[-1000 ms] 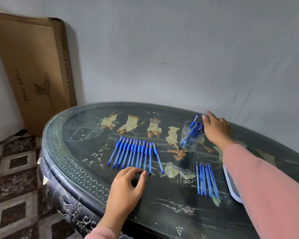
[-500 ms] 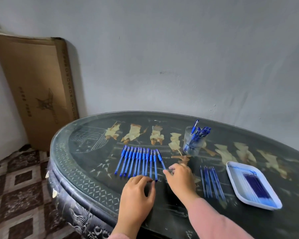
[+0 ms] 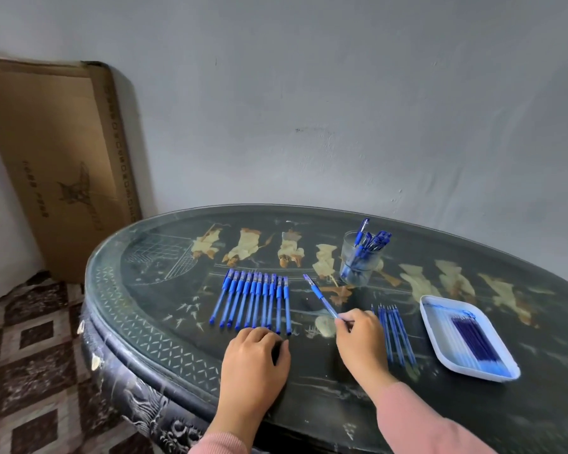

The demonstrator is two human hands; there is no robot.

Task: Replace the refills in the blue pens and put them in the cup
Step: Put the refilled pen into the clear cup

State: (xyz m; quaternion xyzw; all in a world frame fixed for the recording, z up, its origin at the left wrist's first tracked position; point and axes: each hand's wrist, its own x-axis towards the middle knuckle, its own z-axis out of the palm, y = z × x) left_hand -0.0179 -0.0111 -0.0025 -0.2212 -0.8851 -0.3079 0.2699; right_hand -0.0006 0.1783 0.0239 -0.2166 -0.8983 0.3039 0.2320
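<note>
Dark oval desk (image 3: 164,290). Right hand (image 3: 361,339), at cup (image 3: 358,260) a second ago, now pinches one blue pen (image 3: 320,294), pulled clear of pen row (image 3: 253,299). Left hand (image 3: 254,358) relaxed, empty, at row's near end. New cycle started; refill swap pending.

The big brown cardboard box (image 3: 56,142) had dark marks on its front and a line of small print down its side, but all of it was too small and blurry to read.
</note>
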